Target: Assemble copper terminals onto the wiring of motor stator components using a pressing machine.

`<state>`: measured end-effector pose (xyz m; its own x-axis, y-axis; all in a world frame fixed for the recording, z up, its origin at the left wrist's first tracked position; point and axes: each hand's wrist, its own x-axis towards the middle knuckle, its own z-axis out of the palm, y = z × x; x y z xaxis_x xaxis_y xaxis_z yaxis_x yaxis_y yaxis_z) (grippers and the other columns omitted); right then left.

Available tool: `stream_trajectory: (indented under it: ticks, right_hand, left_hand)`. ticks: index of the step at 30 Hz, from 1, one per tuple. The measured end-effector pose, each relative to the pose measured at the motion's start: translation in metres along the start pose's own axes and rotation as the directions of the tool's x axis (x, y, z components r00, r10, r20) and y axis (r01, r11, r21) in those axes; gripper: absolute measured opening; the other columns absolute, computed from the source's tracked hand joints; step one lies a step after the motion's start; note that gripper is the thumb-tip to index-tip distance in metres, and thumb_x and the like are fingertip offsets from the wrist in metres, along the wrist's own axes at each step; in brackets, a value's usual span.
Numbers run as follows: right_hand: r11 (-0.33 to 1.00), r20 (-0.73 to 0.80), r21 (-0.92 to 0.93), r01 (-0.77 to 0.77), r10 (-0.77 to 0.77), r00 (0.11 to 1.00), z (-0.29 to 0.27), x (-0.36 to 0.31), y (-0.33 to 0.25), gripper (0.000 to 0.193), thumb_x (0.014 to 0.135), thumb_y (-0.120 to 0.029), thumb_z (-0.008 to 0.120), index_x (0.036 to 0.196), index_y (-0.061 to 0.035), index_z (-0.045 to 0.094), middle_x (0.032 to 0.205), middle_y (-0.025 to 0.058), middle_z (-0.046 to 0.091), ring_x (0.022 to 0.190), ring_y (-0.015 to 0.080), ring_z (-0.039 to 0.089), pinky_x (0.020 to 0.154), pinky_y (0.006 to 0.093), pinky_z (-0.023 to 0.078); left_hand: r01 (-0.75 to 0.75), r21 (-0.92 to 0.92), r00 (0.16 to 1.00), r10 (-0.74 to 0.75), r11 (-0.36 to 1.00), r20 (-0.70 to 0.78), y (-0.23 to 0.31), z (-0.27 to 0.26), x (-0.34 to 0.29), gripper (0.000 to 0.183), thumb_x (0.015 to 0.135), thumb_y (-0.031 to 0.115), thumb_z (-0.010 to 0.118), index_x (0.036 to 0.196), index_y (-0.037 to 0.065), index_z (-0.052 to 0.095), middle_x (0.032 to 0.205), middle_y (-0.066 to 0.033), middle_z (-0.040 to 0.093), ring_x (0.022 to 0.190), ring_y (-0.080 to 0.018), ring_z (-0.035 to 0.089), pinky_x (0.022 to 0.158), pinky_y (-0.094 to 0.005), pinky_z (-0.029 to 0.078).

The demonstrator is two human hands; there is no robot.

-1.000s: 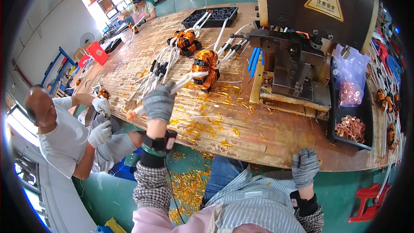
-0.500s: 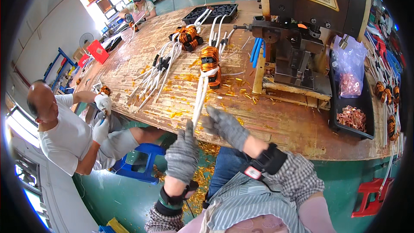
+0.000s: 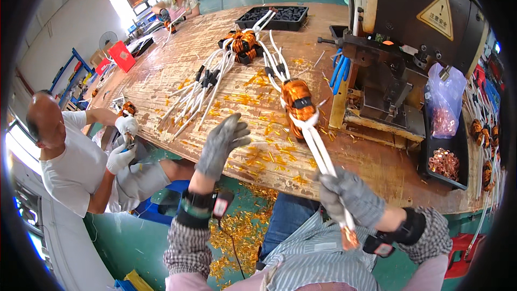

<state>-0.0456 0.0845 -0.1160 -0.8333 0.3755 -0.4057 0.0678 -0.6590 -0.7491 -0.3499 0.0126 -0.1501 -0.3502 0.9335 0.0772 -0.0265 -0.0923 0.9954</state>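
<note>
In a grey glove, my right hand [image 3: 353, 196] is closed around the white sleeved leads [image 3: 322, 153] of an orange copper-wire coil [image 3: 299, 102]. The coil has a black band and lies on the wooden table. Bare copper ends [image 3: 349, 237] of the leads stick out below that hand, past the table's near edge. My left hand [image 3: 222, 143], gloved too, is over the table's front edge with its fingers apart and nothing in it. Further back lie more coils [image 3: 241, 46], with white leads [image 3: 204, 83] fanning toward the left.
A dark press [image 3: 385, 81] stands at the right of the table [image 3: 264, 151]. Beside it a black tray [image 3: 449, 180] holds copper pieces and a plastic bag. Orange scraps litter table and floor. One person [image 3: 81, 151] sits at left, another [image 3: 177, 8] at the far end.
My right hand has gripped the leads and drawn them right and toward me, turning the coil. My left hand has moved up and left, away from the leads. The view has shifted slightly.
</note>
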Motion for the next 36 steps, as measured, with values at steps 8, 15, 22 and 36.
stream_trajectory:
  ticks: [8, 15, 22, 36]
  right_hand:
    - [0.936, -0.113, -0.298, -0.186, 0.159, 0.981, -0.034, -0.082, -0.001, 0.033, 0.093, -0.03, 0.047, 0.11, -0.0027, 0.043, 0.058, 0.0033, 0.046, 0.043, 0.0106, 0.044, 0.041, 0.0252, 0.039]
    - [0.664, -0.345, -0.733, -0.149, -0.173, 0.923, -0.054, -0.128, 0.045, 0.035, 0.09, -0.037, 0.049, 0.089, -0.0024, 0.055, 0.062, 0.0032, 0.05, 0.053, 0.0139, 0.047, 0.052, 0.0278, 0.041]
    - [0.658, -0.582, -0.723, -0.212, -0.414, 0.7, -0.076, -0.132, 0.077, 0.028, 0.087, -0.029, 0.055, 0.091, -0.0014, 0.059, 0.066, 0.0151, 0.054, 0.06, 0.0256, 0.054, 0.057, 0.0357, 0.044]
    - [0.317, -0.194, -0.948, 0.004, -0.591, 0.783, -0.107, -0.046, -0.05, 0.033, 0.087, -0.031, 0.052, 0.08, 0.0008, 0.057, 0.065, 0.0198, 0.05, 0.061, 0.0354, 0.051, 0.056, 0.0409, 0.038]
  left_hand:
    - [0.388, -0.644, 0.917, -0.346, 0.66, 0.198, -0.073, 0.062, 0.153, 0.059, 0.078, 0.059, 0.056, 0.11, 0.01, 0.053, 0.099, -0.0129, 0.059, 0.095, -0.0312, 0.057, 0.086, -0.0454, 0.047]
    - [0.074, -0.855, 0.991, -0.135, 0.514, 0.004, -0.092, 0.078, 0.188, 0.066, 0.069, 0.071, 0.055, 0.097, 0.011, 0.056, 0.081, -0.0094, 0.061, 0.079, -0.0279, 0.061, 0.076, -0.0495, 0.052]
    - [-0.101, -0.598, 0.995, 0.063, 0.795, -0.084, -0.009, 0.073, 0.159, 0.033, 0.073, 0.021, 0.072, 0.097, 0.009, 0.054, 0.081, -0.002, 0.058, 0.075, -0.0171, 0.059, 0.071, -0.0323, 0.053]
    - [-0.104, -0.131, 0.971, 0.073, 0.986, -0.228, -0.014, -0.056, 0.167, 0.012, 0.083, 0.015, 0.061, 0.09, 0.006, 0.056, 0.075, -0.0101, 0.063, 0.058, -0.021, 0.063, 0.047, -0.03, 0.054]
